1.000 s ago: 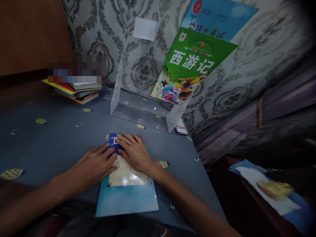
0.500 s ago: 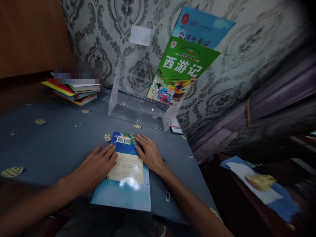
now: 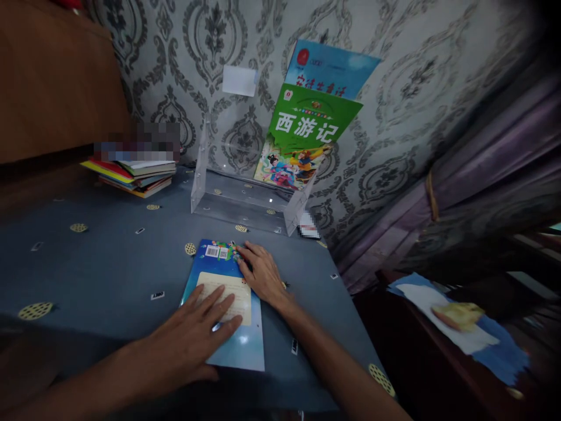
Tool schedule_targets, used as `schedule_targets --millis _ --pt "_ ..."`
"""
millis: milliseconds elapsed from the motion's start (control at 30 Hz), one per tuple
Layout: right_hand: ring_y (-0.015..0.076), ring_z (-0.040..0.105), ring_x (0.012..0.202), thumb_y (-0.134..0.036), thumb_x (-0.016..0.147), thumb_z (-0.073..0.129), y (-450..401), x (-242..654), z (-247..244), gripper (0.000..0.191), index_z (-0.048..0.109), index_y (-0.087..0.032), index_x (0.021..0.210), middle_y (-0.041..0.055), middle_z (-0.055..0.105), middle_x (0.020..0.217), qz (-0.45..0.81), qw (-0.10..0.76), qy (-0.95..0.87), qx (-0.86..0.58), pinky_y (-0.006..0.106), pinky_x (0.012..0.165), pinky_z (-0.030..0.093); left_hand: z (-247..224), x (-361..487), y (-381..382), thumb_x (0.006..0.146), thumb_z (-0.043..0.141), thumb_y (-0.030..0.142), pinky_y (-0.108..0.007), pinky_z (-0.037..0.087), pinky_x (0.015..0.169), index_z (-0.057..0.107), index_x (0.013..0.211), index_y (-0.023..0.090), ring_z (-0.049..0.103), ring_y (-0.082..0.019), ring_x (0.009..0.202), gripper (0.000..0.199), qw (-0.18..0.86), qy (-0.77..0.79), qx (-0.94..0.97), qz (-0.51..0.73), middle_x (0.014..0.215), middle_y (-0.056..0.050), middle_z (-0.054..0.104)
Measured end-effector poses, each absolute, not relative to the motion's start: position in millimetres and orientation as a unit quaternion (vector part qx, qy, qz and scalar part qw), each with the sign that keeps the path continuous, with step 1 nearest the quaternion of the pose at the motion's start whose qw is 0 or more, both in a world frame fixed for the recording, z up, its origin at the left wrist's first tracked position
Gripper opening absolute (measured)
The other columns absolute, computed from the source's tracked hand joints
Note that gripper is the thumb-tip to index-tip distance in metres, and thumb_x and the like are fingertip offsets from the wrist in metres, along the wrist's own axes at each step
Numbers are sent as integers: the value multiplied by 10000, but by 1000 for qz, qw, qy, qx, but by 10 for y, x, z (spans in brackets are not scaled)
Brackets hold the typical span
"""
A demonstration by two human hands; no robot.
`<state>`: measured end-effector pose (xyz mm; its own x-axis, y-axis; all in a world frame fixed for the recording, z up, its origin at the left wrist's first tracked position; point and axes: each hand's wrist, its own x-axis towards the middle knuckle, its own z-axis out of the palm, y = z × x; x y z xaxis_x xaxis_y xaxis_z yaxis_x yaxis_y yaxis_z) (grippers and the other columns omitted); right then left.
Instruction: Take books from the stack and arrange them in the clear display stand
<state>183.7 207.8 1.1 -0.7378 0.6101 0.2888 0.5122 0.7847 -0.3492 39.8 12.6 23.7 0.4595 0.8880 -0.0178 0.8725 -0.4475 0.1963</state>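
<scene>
A blue book [image 3: 239, 345] lies flat on the patterned table, its back cover up, with a barcode and a cream text panel. My left hand [image 3: 199, 327] is spread over the book's lower left part, fingers apart, across the panel. At the upper right edge of the book rests my right hand [image 3: 260, 272], its fingers stretched out and touching the cover. Behind them stands a clear acrylic rack [image 3: 245, 216]. In its right end leans a green book [image 3: 302, 134] with white Chinese characters, and a blue book [image 3: 337, 70] shows above and behind that one.
A stack of books [image 3: 140, 175] sits at the back left of the table [image 3: 109, 257]. A small pale box, partly blurred, is beside the rack's right end. To the right, past the table edge, a yellowish item [image 3: 460, 316] lies on white and blue cloth or paper. A purple curtain [image 3: 394, 222] hangs there.
My left hand has moved from the book's upper left edge down and right onto its cover, fingers now spread. My right hand stays at the upper right edge. The view has tilted up slightly.
</scene>
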Motion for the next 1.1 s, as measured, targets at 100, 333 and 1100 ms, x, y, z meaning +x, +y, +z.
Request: schedule_targets --millis 100,333,1100 --pt "300 542 1301 -311 977 501 2129 1847 -36 399 642 -166 1321 167 589 1411 131 222 -911 -322 504 1091 417 309 329 138 821 787 347 -617 237 1207 283 1557 287 176 -377 1514 894 112 527 843 5 1642 -144 227" --pt "254 626 1139 -196 904 515 2408 1934 -150 368 677 -183 1234 114 712 1199 213 298 -866 -339 459 1040 463 434 181 153 894 700 347 -602 260 1203 305 1549 349 197 -351 1517 765 139 527 838 24 1644 -84 260" --pt "196 713 969 -114 877 509 2928 1771 -149 353 729 -196 1141 56 769 1079 304 309 -835 -339 360 907 557 208 414 494 967 542 486 -641 377 1075 433 1486 311 391 -422 1417 558 18 566 823 37 1543 -152 442"
